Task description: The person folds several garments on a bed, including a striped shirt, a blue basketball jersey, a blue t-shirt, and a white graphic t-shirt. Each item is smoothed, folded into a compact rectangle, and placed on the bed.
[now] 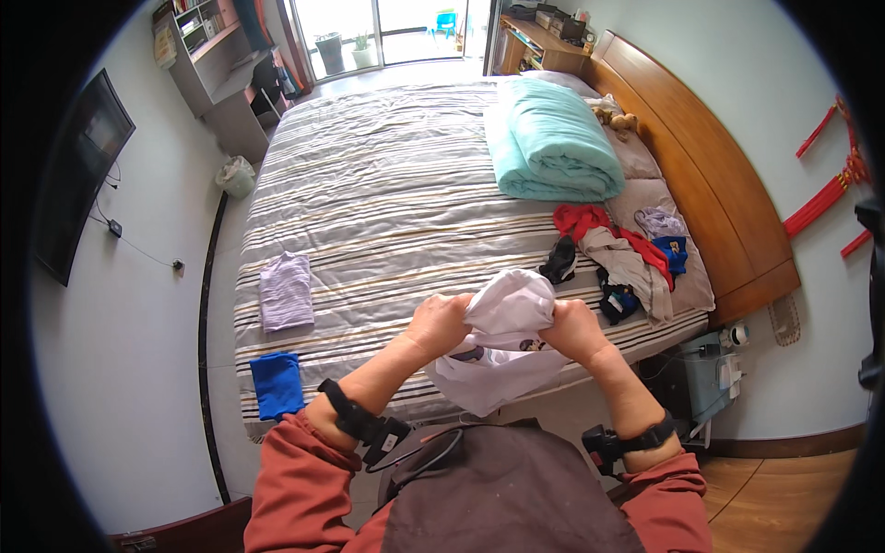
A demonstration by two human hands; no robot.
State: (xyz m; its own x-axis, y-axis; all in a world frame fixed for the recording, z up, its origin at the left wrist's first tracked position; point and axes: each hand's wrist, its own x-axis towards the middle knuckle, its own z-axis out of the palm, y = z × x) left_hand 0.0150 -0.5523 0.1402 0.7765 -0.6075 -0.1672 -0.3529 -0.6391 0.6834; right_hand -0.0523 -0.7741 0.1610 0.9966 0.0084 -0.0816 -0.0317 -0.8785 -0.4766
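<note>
My left hand (441, 322) and my right hand (575, 330) grip opposite sides of a white garment (508, 304) with dark printed figures. Its upper part bunches up between my fists, while the lower part hangs down towards my apron. Beneath and beyond it spreads a bed with a striped sheet (387, 200). Close to my right hand lie a black piece of clothing (559, 261) and a loose heap of clothes with red cloth (581, 220) and beige cloth (626, 266). Over on the left are a folded lilac garment (286, 292) and a folded blue garment (276, 384).
A rolled mint-green quilt (563, 138) rests near the wooden headboard (698, 173). Beside the bed's near right corner stands a grey-blue cabinet (705, 380) with cables. A waste bin (236, 178) sits on the floor at left, below a wall-mounted television (86, 180).
</note>
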